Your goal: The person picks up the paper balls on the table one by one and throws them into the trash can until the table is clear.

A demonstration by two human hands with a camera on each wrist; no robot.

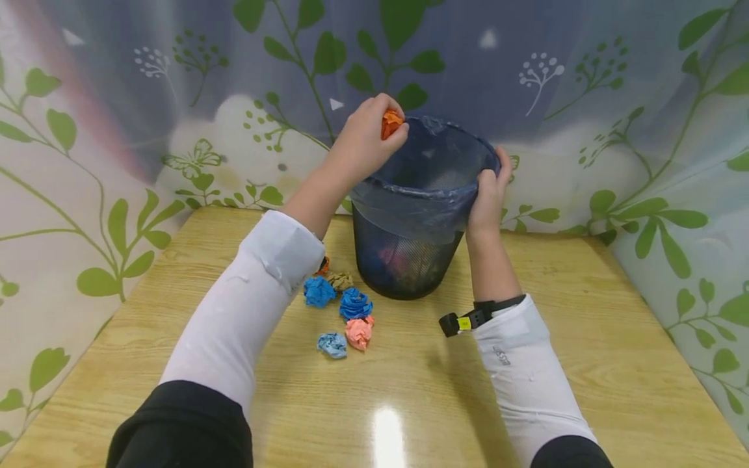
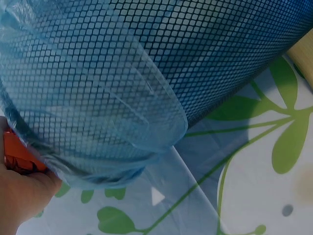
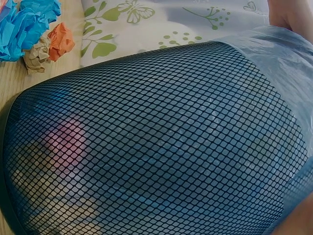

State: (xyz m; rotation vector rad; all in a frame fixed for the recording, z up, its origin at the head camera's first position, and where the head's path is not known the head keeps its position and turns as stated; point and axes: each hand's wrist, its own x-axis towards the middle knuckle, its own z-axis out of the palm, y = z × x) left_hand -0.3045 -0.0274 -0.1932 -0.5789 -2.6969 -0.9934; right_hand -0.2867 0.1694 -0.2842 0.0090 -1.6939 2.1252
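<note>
At the left rim of a black mesh wastebasket (image 1: pixel 404 260), my left hand (image 1: pixel 367 135) holds a crumpled orange paper ball (image 1: pixel 391 123) between thumb and fingers. A thin translucent plastic bag (image 1: pixel 421 211) lines the basket and folds down over its rim. My right hand (image 1: pixel 490 198) grips that rim on the right side, thumb towards the inside. The left wrist view shows part of the orange paper (image 2: pixel 22 157) beside the bag's edge. Through the mesh in the right wrist view, blurred pink paper (image 3: pixel 68 144) and other pale shapes show inside the basket.
On the wooden table (image 1: pixel 585 338), left of the basket, lie several paper balls: blue (image 1: pixel 355 303), another blue (image 1: pixel 318 292), tan (image 1: pixel 340 281), pink (image 1: pixel 359 333), light blue (image 1: pixel 332 345) and a partly hidden orange one (image 1: pixel 324 265). A leaf-patterned curtain (image 1: pixel 585 97) hangs behind.
</note>
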